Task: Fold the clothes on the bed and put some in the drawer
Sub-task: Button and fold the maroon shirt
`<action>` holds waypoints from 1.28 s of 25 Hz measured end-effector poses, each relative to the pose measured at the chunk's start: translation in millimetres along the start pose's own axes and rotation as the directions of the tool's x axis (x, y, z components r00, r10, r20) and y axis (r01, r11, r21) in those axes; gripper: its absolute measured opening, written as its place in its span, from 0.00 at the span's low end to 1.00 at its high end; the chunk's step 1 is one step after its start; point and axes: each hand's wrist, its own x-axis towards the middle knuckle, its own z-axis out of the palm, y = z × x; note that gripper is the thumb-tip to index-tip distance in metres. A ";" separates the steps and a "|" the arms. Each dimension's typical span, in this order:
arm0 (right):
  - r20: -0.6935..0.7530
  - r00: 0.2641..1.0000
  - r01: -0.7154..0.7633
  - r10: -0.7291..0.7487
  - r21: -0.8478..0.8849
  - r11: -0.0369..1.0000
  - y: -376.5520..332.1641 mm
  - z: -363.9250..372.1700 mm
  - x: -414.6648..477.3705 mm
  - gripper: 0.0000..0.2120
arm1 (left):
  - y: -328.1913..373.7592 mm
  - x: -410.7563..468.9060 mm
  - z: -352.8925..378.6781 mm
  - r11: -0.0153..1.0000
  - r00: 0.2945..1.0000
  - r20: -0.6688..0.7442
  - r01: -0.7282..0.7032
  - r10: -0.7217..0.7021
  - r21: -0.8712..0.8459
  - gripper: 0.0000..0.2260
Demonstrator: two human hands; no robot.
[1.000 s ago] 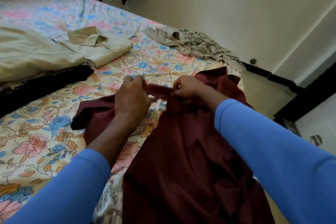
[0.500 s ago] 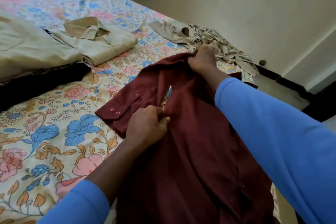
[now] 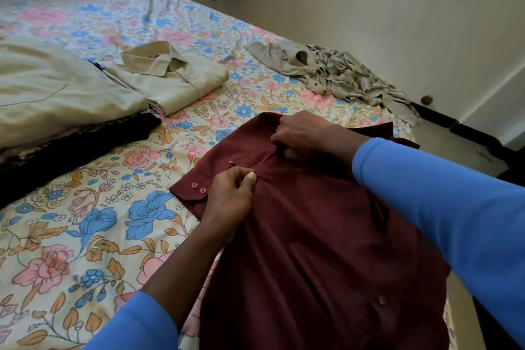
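A maroon long-sleeved shirt (image 3: 312, 250) lies spread on the floral bed (image 3: 85, 221) near its right edge. One sleeve is folded across the shirt's upper part, its buttoned cuff (image 3: 196, 187) pointing left. My left hand (image 3: 231, 199) pinches the sleeve fabric just right of the cuff. My right hand (image 3: 301, 133) grips the fabric at the far top edge of the shirt. Both of my forearms wear blue sleeves.
A folded beige shirt (image 3: 170, 79) lies behind the maroon one. Left of it are a larger beige garment (image 3: 56, 94) and a dark garment (image 3: 71, 148). A crumpled grey patterned pile (image 3: 341, 74) sits at the far right edge of the bed. Bare floor shows at right.
The sleeve has been laid across the shirt and lowered flat on the bed. My right hand came nearer and lower with the top edge; my left hand stayed on the sleeve near the cuff.
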 end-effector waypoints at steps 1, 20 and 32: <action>-0.078 0.995 -0.055 0.054 -0.010 0.998 1.5 -4.8 -4.4 0.10 | 2.5 -2.1 -2.5 0.999 1.000 0.007 -0.030 0.030 0.009 0.02; -0.313 -0.337 -0.214 0.888 0.944 0.251 99.7 -241.8 -371.0 0.09 | 410.0 -73.8 -82.4 0.247 0.427 0.129 -0.716 0.895 0.653 0.03; -0.198 0.592 -0.790 0.781 0.048 0.611 21.2 -198.7 -467.4 0.12 | 353.0 -110.4 -105.8 -0.503 0.220 0.749 -0.621 0.624 0.601 0.09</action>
